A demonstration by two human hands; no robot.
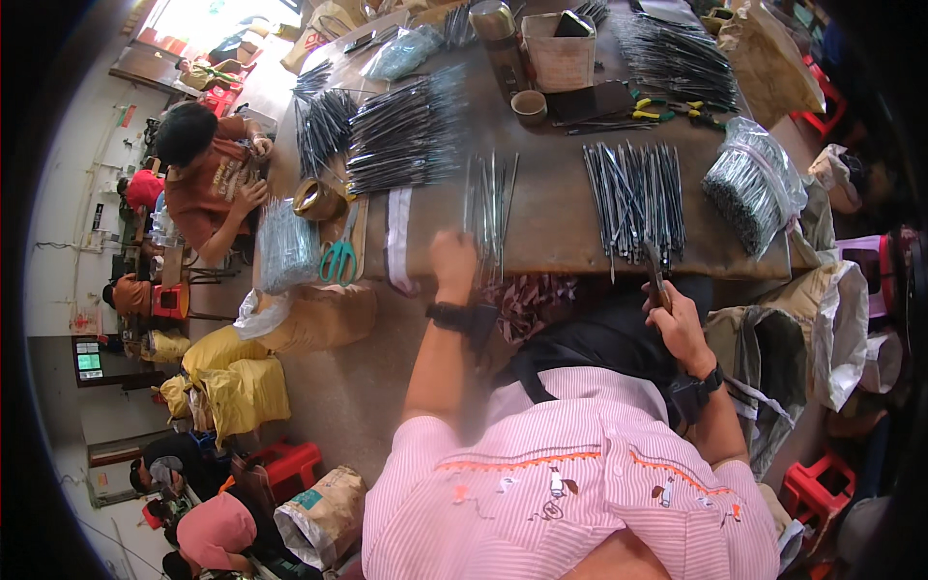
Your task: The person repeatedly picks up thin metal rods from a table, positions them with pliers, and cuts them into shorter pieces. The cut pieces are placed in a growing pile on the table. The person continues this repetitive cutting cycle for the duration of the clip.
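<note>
Brown and worn, the tabletop stretched before you. Your right hand gripped a dark tool, its tip by the near ends of a row of thin dark rods; a careless sweep could have scattered them, since they lay loose and crossed. Your left hand looked curled, but blur hid whether it held anything; a bump from it might have pushed the sparse rods askew. Those lay just to its right, the row just ahead of your right hand. Yellow-handled pliers lay farther out.
</note>
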